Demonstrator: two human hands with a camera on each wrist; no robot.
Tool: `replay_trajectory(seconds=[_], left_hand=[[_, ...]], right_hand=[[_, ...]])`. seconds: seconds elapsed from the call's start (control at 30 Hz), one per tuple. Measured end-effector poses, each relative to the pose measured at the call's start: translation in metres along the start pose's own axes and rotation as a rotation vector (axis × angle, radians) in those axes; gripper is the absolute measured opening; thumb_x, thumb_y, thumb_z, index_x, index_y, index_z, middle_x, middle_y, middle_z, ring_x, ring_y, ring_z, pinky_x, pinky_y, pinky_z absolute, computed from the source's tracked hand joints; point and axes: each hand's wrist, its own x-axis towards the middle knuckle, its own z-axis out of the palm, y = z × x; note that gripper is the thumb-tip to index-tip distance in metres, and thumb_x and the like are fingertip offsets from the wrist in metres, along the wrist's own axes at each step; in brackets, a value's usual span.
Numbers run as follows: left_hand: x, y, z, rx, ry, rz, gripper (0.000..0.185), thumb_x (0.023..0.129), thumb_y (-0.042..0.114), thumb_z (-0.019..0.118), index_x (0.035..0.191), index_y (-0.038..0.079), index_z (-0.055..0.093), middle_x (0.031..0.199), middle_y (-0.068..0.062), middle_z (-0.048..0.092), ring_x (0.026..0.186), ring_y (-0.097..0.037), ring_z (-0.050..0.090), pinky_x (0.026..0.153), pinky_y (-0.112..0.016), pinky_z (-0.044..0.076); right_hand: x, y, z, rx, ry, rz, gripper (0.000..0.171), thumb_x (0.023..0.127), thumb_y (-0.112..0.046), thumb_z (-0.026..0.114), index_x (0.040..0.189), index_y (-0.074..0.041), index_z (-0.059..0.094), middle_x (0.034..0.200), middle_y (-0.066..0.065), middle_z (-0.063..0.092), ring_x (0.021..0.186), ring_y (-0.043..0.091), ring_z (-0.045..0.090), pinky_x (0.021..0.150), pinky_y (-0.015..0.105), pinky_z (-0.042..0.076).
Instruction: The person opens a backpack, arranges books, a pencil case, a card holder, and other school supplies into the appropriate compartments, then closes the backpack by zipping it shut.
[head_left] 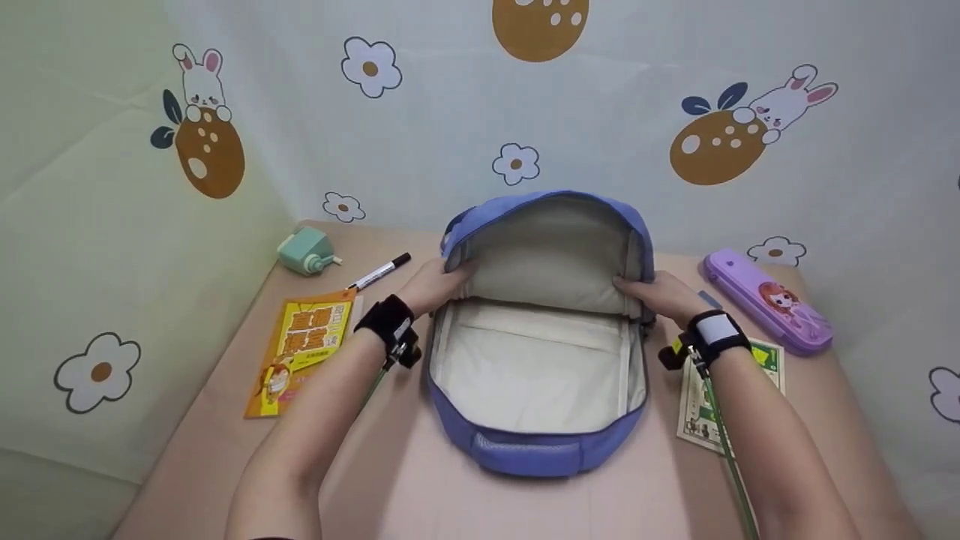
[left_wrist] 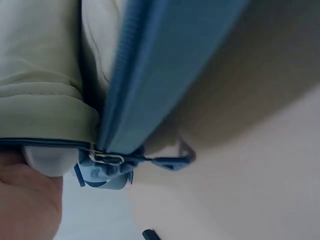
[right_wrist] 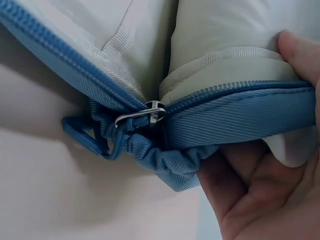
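A blue backpack [head_left: 525, 454] lies unzipped on the table, its main compartment gaping and its pale lining [head_left: 536, 375] showing. My left hand [head_left: 439, 285] grips the left edge of the raised front flap, thumb inside. In the left wrist view, only part of that hand [left_wrist: 27, 205] shows below the flap's zipper edge. On the other side, my right hand [head_left: 667, 295] pinches the flap's right edge. The right wrist view has its thumb on the lining and its fingers under the blue fabric. A metal zipper pull [right_wrist: 154, 111] hangs where the two zipper edges meet.
Left of the backpack are an orange-yellow book [head_left: 307, 337], a black-and-white marker [head_left: 381, 271] and a green bottle-like object [head_left: 306, 251] with a nozzle. A purple pencil case [head_left: 765, 300] and a green-and-cream booklet [head_left: 697, 420], partly under my right forearm, lie on the right. A patterned curtain [head_left: 435, 127] hangs behind.
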Motion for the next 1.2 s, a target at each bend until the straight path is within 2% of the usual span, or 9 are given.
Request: replay_trajectory(seconds=[0.17,0.4,0.6,0.67,0.73,0.87,1.03,1.13,1.2], left_hand=[[0.003,0.0,0.001,-0.065,-0.014,-0.06,0.074,0.102,0.047,0.057,0.155,0.0,0.037,0.154,-0.021,0.045,0.139,-0.031,0.046,0.114,-0.045,0.038],[0.004,0.004,0.001,-0.037,-0.022,-0.144,0.08,0.103,0.052,0.054,0.156,-0.004,0.033,0.158,-0.023,0.038,0.141,-0.031,0.042,0.113,-0.046,0.039],[0.005,0.008,0.002,-0.025,-0.016,-0.149,0.08,0.103,0.052,0.055,0.156,-0.004,0.033,0.158,-0.023,0.038,0.143,-0.033,0.041,0.114,-0.045,0.037],[0.005,0.009,0.002,-0.032,-0.017,-0.145,0.079,0.103,0.051,0.056,0.156,-0.003,0.033,0.158,-0.022,0.038,0.144,-0.033,0.04,0.116,-0.045,0.035],[0.006,0.008,0.002,-0.04,-0.015,-0.141,0.078,0.103,0.05,0.056,0.156,-0.002,0.033,0.158,-0.022,0.039,0.144,-0.033,0.039,0.116,-0.045,0.034],[0.007,0.007,0.002,-0.061,-0.013,-0.129,0.075,0.103,0.048,0.056,0.156,0.0,0.035,0.158,-0.02,0.04,0.145,-0.032,0.039,0.118,-0.044,0.032],[0.007,0.007,0.002,-0.056,-0.027,-0.146,0.076,0.103,0.049,0.056,0.157,0.0,0.034,0.159,-0.02,0.038,0.145,-0.033,0.038,0.118,-0.046,0.032],[0.007,0.007,0.002,-0.048,-0.039,-0.148,0.078,0.103,0.05,0.056,0.158,0.0,0.032,0.159,-0.02,0.037,0.146,-0.033,0.037,0.118,-0.046,0.032],[0.007,0.007,0.002,-0.056,-0.043,-0.147,0.078,0.103,0.05,0.056,0.158,0.0,0.031,0.16,-0.021,0.036,0.146,-0.033,0.036,0.117,-0.046,0.032]], right_hand=[[-0.001,0.0,0.0,0.0,0.004,0.024,0.088,0.088,-0.072,0.062,0.127,0.007,0.057,0.138,0.022,0.052,0.132,0.033,0.047,0.114,0.051,0.033],[-0.009,0.003,0.0,0.034,-0.001,0.011,0.093,0.087,-0.067,0.068,0.138,0.008,0.05,0.148,0.024,0.046,0.141,0.036,0.039,0.119,0.055,0.023],[-0.026,0.003,0.001,0.007,0.003,-0.117,0.067,0.089,-0.047,0.078,0.126,0.006,0.06,0.121,0.02,0.064,0.114,0.032,0.058,0.103,0.049,0.044],[-0.034,0.004,-0.002,-0.007,-0.012,-0.163,0.062,0.089,-0.041,0.079,0.127,0.005,0.061,0.121,0.019,0.065,0.114,0.032,0.06,0.101,0.049,0.046],[-0.044,0.005,-0.008,-0.027,-0.014,-0.185,0.063,0.09,-0.038,0.079,0.135,0.002,0.059,0.13,0.019,0.063,0.122,0.034,0.058,0.105,0.052,0.044],[-0.067,0.013,-0.027,-0.104,0.039,-0.09,0.079,0.093,-0.048,0.073,0.147,0.005,0.048,0.147,0.027,0.05,0.136,0.044,0.046,0.11,0.058,0.039],[-0.092,0.041,-0.048,-0.291,0.087,0.093,0.092,0.099,-0.061,0.056,0.144,0.017,0.04,0.142,0.042,0.044,0.128,0.057,0.047,0.102,0.064,0.043],[-0.104,0.063,-0.051,-0.363,0.089,0.191,0.085,0.099,-0.06,0.054,0.127,0.02,0.05,0.116,0.041,0.057,0.103,0.052,0.059,0.086,0.058,0.052],[-0.11,0.076,-0.047,-0.379,0.084,0.253,0.075,0.098,-0.06,0.055,0.109,0.014,0.058,0.094,0.028,0.06,0.085,0.039,0.06,0.074,0.047,0.052]])
